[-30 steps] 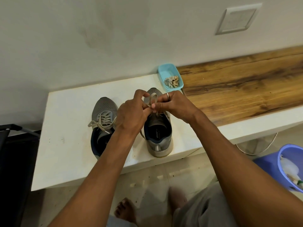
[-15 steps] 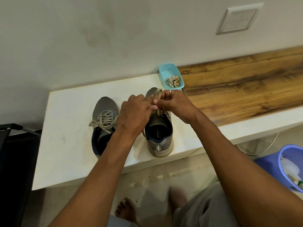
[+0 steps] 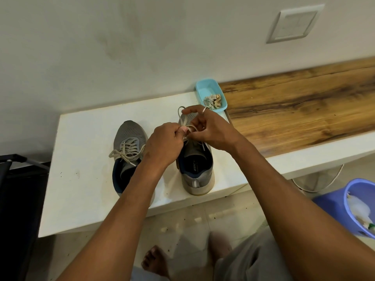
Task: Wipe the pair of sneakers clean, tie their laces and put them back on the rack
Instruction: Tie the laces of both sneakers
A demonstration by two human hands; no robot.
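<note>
Both hands have come a little apart since half a second ago, and the right hand [image 3: 211, 128] has lifted a loop of lace [image 3: 179, 114] up toward the toe.

The left hand [image 3: 164, 142] pinches the lace between thumb and finger, low down near the knot. Its other fingers are curled in. The right hand has its fingers bent round the same lace, with one finger hooked up high in the loop. The two hands almost touch over the middle of the right shoe [image 3: 197, 177].

That shoe is gray with a dark blue inside. It stands on the white bench [image 3: 85, 159], heel toward the person, close to the front edge. The left shoe [image 3: 129, 132] stands just beside it on the same bench. Its lace is in a bow [image 3: 125, 154]. The left arm crosses over its heel.

A small blue tray [image 3: 205, 81] sits at the back of the bench, just past the right shoe's toe. A dirty rag [image 3: 212, 99] lies in it. Next to the tray a wood top [image 3: 294, 110] runs off to the right.

On the floor at the right is a purple bucket [image 3: 349, 191] with something white inside. A bare foot [image 3: 156, 260] shows at the bottom.

At the far left is a dark frame [image 3: 16, 163]. It may be the rack, but it is too dark to tell.
</note>
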